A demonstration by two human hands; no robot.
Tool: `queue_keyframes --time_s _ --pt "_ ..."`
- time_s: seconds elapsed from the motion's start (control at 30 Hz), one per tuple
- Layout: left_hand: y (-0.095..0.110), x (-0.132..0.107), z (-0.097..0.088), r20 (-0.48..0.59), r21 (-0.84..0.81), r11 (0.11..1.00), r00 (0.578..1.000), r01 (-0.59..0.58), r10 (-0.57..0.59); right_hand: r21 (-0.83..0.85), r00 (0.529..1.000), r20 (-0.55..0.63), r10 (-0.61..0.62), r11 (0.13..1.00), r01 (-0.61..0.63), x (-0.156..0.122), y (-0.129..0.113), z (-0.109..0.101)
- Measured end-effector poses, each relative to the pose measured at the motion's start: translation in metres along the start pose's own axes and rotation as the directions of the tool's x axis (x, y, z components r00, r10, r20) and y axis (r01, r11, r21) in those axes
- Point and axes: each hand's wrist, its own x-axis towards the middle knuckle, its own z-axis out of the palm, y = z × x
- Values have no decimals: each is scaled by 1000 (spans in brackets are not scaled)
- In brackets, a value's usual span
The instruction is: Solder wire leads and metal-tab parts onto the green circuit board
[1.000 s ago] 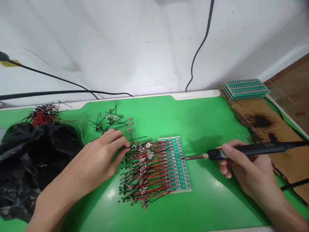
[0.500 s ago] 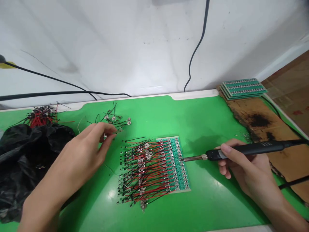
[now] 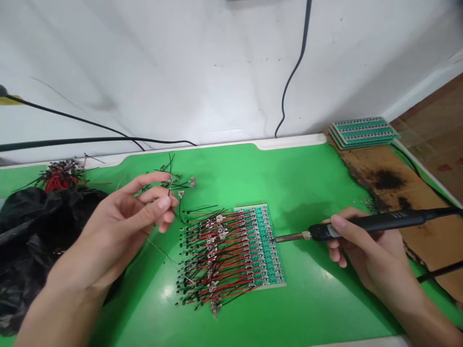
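Note:
My left hand (image 3: 141, 217) is closed in a pinch, palm turned partly up, with a thin dark wire between thumb and fingers; its ends are hard to see. Right beside those fingertips is a small metal part (image 3: 181, 194) with a black lead. My right hand (image 3: 361, 241) grips a black soldering iron (image 3: 372, 225) like a pen. The iron's tip meets the right part of a green circuit board (image 3: 265, 246), or hovers just over it. Rows of red and black wires (image 3: 231, 246) run left from the board, with several metal parts (image 3: 211, 241) lying among them.
More metal parts with black leads (image 3: 191, 182) lie behind my left hand. At left are a black plastic bag (image 3: 21, 226) and a bundle of red and black wires (image 3: 61, 176). Stacked circuit boards (image 3: 365, 131) rest on scorched cardboard (image 3: 361, 164) at right. Black cables (image 3: 300, 58) cross the wall.
My left hand has rolled palm-up and drawn slightly back from the loose parts, with a thin wire in its pinch. The right hand and the iron have stayed put.

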Motion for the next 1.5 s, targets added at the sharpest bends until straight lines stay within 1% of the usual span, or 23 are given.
queue_keyframes --time_s 0.07,0.17,0.23,0.3,0.37,0.4,0.5,0.57,0.63,0.73,0.83,0.9,1.0,1.1,1.13,1.2,1.27,1.33,1.4,1.5 --pt "-6 -2 12 58 43 999 998 -7 4 3 1000 -2 -4 1000 4 0 0 0" --pt "-15 -7 27 185 155 987 983 -49 19 13 1000 0 -7 1000 7 2 2 -2" --pt "-20 -10 35 260 220 972 965 -83 24 16 999 27 -19 1000 19 5 5 -6" --pt "-25 -13 41 307 277 952 951 -127 37 23 997 69 -40 999 38 9 8 -10" --pt "-30 -15 46 307 334 922 948 -196 90 35 993 102 -57 998 53 13 11 -13" --pt "-33 -16 47 290 364 900 948 -237 132 41 992 111 -61 998 57 14 12 -14" --pt "-39 -18 48 234 486 799 934 -353 270 49 991 120 -63 997 58 14 12 -14" --pt "-42 -19 46 252 573 699 904 -428 346 51 990 124 -62 997 56 13 12 -14" --pt "-44 -20 42 314 624 598 862 -503 397 54 991 122 -61 997 55 13 11 -13" --pt "-46 -21 36 404 634 482 791 -604 460 57 992 116 -52 997 46 12 11 -14" --pt "-42 -21 32 478 608 396 716 -688 509 45 994 106 -34 999 29 11 10 -13" --pt "-37 -20 29 551 584 348 673 -734 495 37 995 96 -24 999 20 10 9 -12" --pt "-30 -18 20 664 563 260 616 -785 424 33 997 74 -12 999 10 9 8 -11" --pt "-28 -19 8 723 566 162 582 -808 373 43 996 84 -21 999 18 10 9 -10" --pt "-29 -20 5 724 573 149 583 -806 368 47 995 93 -28 999 24 11 10 -10" --pt "-30 -22 2 693 605 168 619 -778 370 48 994 107 -35 998 30 13 11 -9" --pt "-31 -24 4 646 635 207 659 -744 385 44 994 105 -35 999 30 15 11 -7" --pt "-30 -23 9 611 658 227 685 -718 397 45 994 105 -40 998 35 16 12 -5" --pt "-29 -20 13 607 663 216 684 -717 405 49 994 99 -53 998 49 16 13 -4" --pt "-26 -16 12 620 658 201 674 -725 403 57 995 83 -60 997 55 15 15 -3"
